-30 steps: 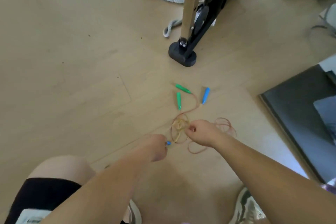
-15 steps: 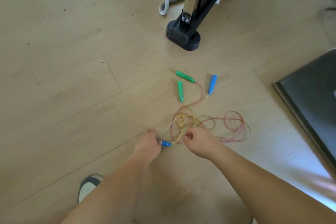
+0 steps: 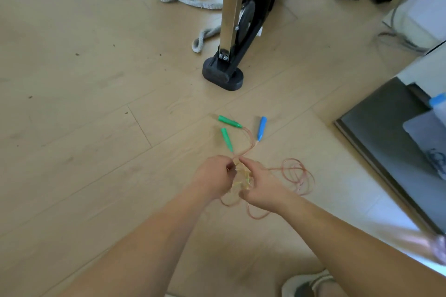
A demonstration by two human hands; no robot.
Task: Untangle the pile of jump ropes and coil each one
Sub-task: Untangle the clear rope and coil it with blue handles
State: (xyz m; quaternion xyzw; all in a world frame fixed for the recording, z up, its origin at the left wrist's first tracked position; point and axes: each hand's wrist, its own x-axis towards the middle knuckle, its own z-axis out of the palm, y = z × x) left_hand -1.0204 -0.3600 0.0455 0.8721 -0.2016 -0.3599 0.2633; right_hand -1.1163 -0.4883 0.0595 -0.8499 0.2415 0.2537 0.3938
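Head view. Both hands low over the wood floor (image 3: 96, 152), working the same knot.
- Left hand (image 3: 214, 176): fingers curled, tips pinching cord at the top of the yellow tangle (image 3: 241, 179).
- Right hand (image 3: 260, 188): forefinger reaching toward the left fingertips, almost touching them. Other fingers are curled with the thumb, gripping the tangle from the right.
- The tangle sits between the two sets of fingers and is partly hidden by them.
- Pink cord (image 3: 298, 176): loose loops on the floor just right of the right fingers, with more loops below both hands.
- Beyond the fingertips: two green handles (image 3: 229, 121) (image 3: 226, 138) and a blue handle (image 3: 261, 128), lying apart. Pink strands run from them back to the pinch.
- Well beyond: black stand foot (image 3: 223, 75) and grey rope (image 3: 188, 1).
- Far right: dark mat (image 3: 386, 132).
- Below the right forearm: shoe (image 3: 306, 284).
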